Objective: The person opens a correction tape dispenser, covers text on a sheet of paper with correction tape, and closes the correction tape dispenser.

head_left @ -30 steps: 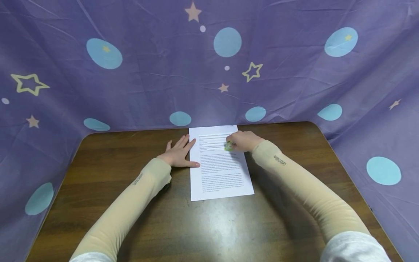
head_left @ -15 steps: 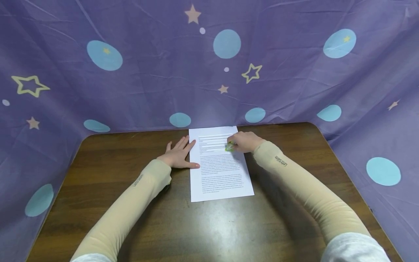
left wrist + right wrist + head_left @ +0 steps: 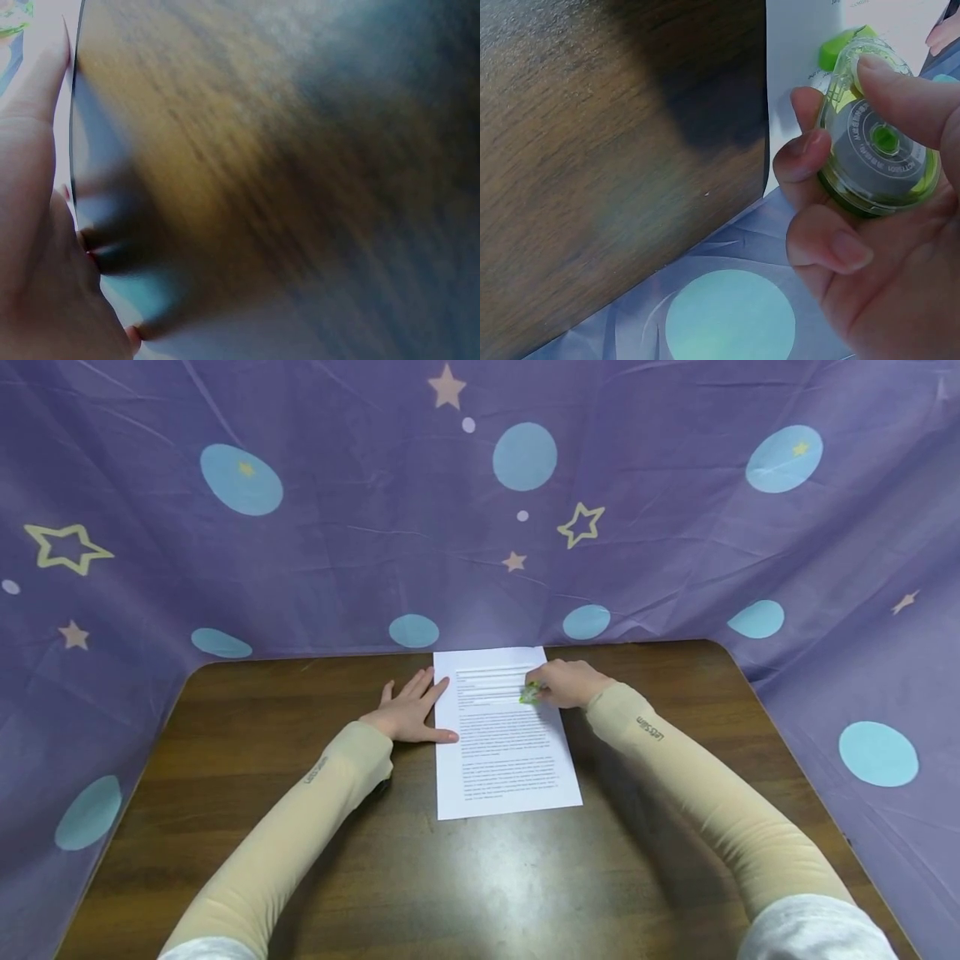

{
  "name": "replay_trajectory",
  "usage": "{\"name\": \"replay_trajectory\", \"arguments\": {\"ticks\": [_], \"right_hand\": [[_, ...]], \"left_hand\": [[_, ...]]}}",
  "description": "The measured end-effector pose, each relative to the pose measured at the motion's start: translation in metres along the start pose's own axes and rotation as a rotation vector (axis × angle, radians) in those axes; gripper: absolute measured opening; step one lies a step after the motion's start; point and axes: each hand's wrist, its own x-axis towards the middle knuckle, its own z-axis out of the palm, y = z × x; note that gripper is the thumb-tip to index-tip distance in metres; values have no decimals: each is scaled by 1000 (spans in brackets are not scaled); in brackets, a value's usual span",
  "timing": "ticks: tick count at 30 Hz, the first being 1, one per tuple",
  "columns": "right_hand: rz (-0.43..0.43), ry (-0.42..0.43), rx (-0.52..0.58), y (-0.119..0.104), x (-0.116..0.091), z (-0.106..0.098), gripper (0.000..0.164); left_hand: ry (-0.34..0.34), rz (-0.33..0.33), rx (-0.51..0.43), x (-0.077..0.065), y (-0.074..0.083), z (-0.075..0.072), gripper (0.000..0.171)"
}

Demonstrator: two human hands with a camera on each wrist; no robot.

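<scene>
A printed sheet of paper (image 3: 510, 752) lies at the table's far edge, with white strips across some of its upper lines. My left hand (image 3: 408, 714) rests flat with fingers spread, its thumb and fingertips on the paper's left margin. In the left wrist view, part of that hand (image 3: 34, 225) shows at the left edge. My right hand (image 3: 566, 683) holds a green correction tape (image 3: 531, 692) over the right part of the upper lines. The right wrist view shows the clear-cased correction tape (image 3: 881, 139) between thumb and curled fingers, its tip towards the paper.
The brown wooden table (image 3: 480, 885) stretches out around the paper. A purple curtain (image 3: 337, 527) with stars and blue dots hangs directly behind the table and along both sides.
My right hand has shifted slightly to the right with the correction tape. The left hand and the paper stay in place.
</scene>
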Motion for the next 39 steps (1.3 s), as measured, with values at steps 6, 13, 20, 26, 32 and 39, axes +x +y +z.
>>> {"name": "replay_trajectory", "arguments": {"ticks": [6, 13, 20, 26, 32, 39], "right_hand": [[5, 13, -35, 2, -3, 0, 17], [30, 4, -58, 4, -6, -3, 17], [60, -19, -68, 7, -8, -3, 19], [52, -6, -59, 13, -11, -2, 12], [83, -7, -48, 22, -19, -1, 19], [55, 18, -34, 26, -23, 2, 17]], "left_hand": [[4, -3, 5, 1, 0, 2, 120], [1, 1, -3, -1, 2, -1, 121], [-5, -5, -3, -1, 3, -1, 120], [-10, -10, -11, -5, 8, -5, 118], [-14, 1, -13, -4, 10, -6, 118], [3, -10, -1, 4, -1, 3, 120]]}}
